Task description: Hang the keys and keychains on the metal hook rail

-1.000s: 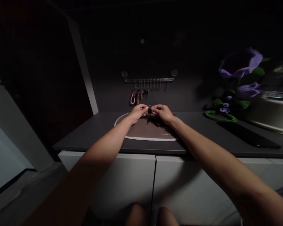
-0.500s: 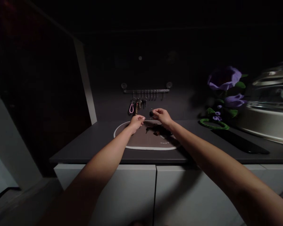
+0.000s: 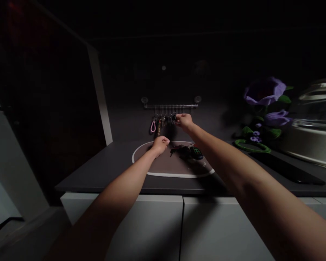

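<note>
My right hand (image 3: 184, 121) pinches a small bunch of keys (image 3: 174, 119) by its upper part, right at the hooks of a clear hook rail (image 3: 171, 106) on the dark wall. Whether the ring sits on a hook I cannot tell. To the left, a pink loop keychain (image 3: 153, 126), a strap with lettering (image 3: 159, 127) and more keys (image 3: 163, 121) hang from the rail. Low over the brown mat (image 3: 163, 166), my left hand (image 3: 161, 145) is closed in a pinch; anything in its fingers is hidden. Dark keys and a car key fob (image 3: 197, 153) lie on the mat.
Purple felt flowers (image 3: 266, 92) with a green ring base stand on the right of the dark counter (image 3: 97, 167). Near them lie a black flat slab (image 3: 285, 168) and a large pale domed container (image 3: 312, 139). White cabinet doors (image 3: 152, 224) are below.
My right hand has risen with its keys from just above the mat to the hook rail. My left hand stays low, slightly shifted. The fob on the mat shows more now.
</note>
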